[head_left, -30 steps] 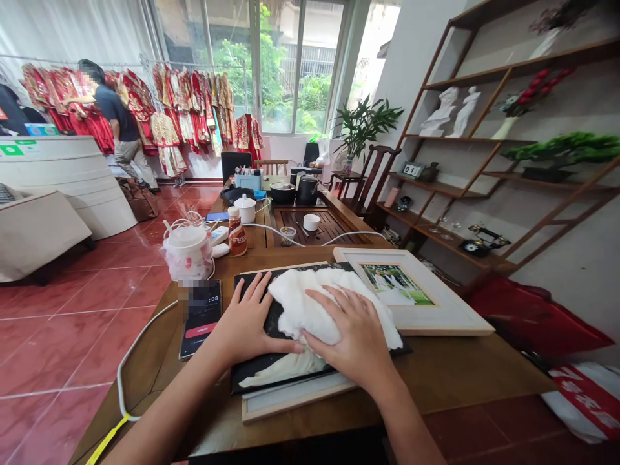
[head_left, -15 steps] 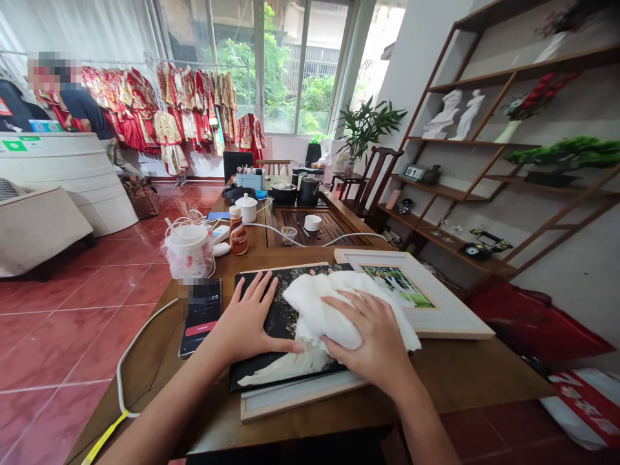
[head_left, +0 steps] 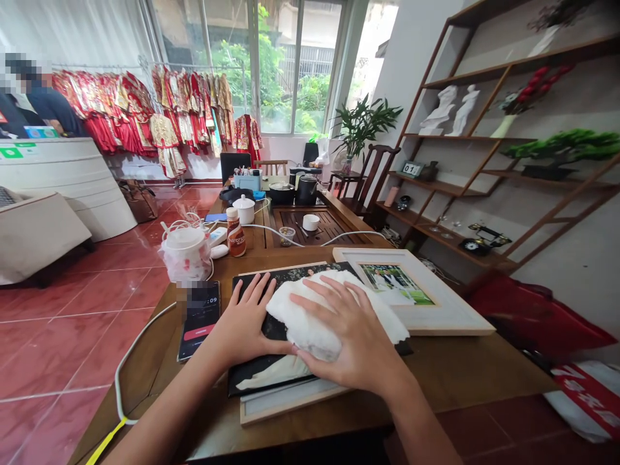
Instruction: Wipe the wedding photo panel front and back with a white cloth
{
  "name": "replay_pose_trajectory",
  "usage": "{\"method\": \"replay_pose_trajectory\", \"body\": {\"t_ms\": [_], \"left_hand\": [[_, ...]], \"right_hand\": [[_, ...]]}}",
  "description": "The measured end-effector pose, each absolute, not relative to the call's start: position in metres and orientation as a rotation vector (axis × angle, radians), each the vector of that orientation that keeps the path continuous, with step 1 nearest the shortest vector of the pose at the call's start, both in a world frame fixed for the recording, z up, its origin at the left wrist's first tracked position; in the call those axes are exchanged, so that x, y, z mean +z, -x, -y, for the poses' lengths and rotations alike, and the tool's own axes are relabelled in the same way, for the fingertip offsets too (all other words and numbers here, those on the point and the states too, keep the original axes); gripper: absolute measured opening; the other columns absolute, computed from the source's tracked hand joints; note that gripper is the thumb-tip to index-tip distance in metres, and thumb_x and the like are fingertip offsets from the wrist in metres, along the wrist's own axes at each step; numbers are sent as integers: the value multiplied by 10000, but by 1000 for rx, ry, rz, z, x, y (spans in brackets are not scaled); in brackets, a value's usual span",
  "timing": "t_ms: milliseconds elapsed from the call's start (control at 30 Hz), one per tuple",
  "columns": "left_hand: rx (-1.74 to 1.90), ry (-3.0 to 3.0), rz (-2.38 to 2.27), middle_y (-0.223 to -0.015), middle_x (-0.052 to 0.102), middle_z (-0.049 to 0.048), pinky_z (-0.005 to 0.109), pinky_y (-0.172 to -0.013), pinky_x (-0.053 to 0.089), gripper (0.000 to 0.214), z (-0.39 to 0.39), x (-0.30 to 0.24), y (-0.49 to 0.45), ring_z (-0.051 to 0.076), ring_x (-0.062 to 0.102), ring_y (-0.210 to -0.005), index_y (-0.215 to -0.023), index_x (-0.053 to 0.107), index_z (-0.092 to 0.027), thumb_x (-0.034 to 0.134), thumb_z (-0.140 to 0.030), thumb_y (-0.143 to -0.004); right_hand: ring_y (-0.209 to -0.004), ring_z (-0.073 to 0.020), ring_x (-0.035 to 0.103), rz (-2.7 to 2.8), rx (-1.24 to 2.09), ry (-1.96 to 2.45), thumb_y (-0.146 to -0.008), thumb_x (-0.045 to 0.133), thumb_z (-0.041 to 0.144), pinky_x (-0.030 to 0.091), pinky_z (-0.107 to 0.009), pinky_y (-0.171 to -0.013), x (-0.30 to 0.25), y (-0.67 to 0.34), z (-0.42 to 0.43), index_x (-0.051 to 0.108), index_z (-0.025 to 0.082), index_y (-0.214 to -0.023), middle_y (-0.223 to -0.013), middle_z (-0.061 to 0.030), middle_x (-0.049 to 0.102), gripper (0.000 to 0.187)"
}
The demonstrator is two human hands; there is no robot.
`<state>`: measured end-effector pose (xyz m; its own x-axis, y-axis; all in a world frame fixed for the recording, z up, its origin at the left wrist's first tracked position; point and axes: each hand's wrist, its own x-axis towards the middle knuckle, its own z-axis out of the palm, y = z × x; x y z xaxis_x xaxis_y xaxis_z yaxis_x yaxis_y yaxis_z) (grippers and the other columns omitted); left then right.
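Observation:
A dark photo print or panel (head_left: 278, 330) with a pale dress in its picture lies on a light wooden frame (head_left: 271, 407) on the table. My left hand (head_left: 249, 323) rests on the panel's left side, fingers spread and holding nothing. Under my right hand (head_left: 351, 332) is a bunched white cloth (head_left: 285, 303), pressed against the panel, its fingers bent over the top and thumb along the near edge. The cloth and both hands cover much of the picture. My thumbs are close together at the cloth's near edge.
To the right lies a white-matted framed photo (head_left: 394, 284). A phone (head_left: 198, 323) and white cable (head_left: 119, 381) are at left. Beyond stand a plastic-wrapped cup (head_left: 185, 248), a brown bottle (head_left: 236, 234) and a lidded white pot (head_left: 243, 210). A person (head_left: 53, 106) is behind the counter.
My right hand has slid the white cloth left across the panel, nearer my left thumb, and its fingers are more stretched out. My left hand stays in place.

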<state>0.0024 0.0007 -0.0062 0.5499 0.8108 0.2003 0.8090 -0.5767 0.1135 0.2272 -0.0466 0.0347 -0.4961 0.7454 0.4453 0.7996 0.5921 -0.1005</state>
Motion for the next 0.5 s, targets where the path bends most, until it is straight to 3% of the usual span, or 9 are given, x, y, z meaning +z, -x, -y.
{"method": "replay_pose_trajectory", "body": {"t_ms": [233, 500], "left_hand": [[331, -2758, -1444, -1572, 168, 152, 557, -1144, 100, 1062, -2, -7, -4, 344, 86, -1446, -1511, 182, -128, 496, -775, -730], [263, -2757, -1456, -1563, 187, 163, 575, -1136, 105, 1043, 0, -4, -6, 351, 81, -1445, -1499, 222, -97, 496, -752, -734]], "right_hand": [[-1308, -332, 352, 2496, -6, 1269, -769, 563, 427, 260, -557, -1013, 31, -221, 42, 518, 413, -1295, -1433, 51, 453, 528], [-1308, -314, 363, 2631, 133, 1115, -726, 592, 381, 234, -544, -1012, 32, -226, 37, 557, 426, -1233, -1420, 83, 471, 510]]}}
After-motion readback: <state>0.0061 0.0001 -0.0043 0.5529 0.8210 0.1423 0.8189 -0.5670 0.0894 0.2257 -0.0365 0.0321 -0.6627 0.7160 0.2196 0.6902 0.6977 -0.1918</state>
